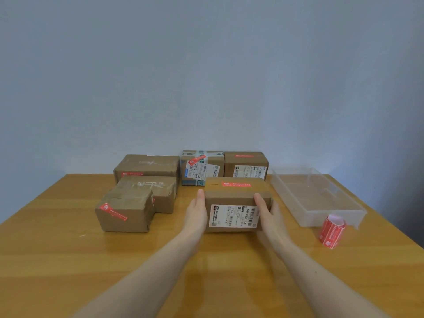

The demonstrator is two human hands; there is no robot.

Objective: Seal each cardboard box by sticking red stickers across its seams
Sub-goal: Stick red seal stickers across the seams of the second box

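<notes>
Box in hands: cardboard box [236, 204] stands on table [57, 260], centre, white label on near face, red sticker [236, 184] on top near back edge.
Left hand [197, 211]: fingers straight, flat against left side of box.
Right hand [267, 211]: fingers straight, on right side of box, thumb on near face.
Other boxes: 3 at left, 2 behind, all w/ red stickers.
Sticker roll [331, 231]: on table, right, just in front of clear plastic tray [332, 216].
</notes>
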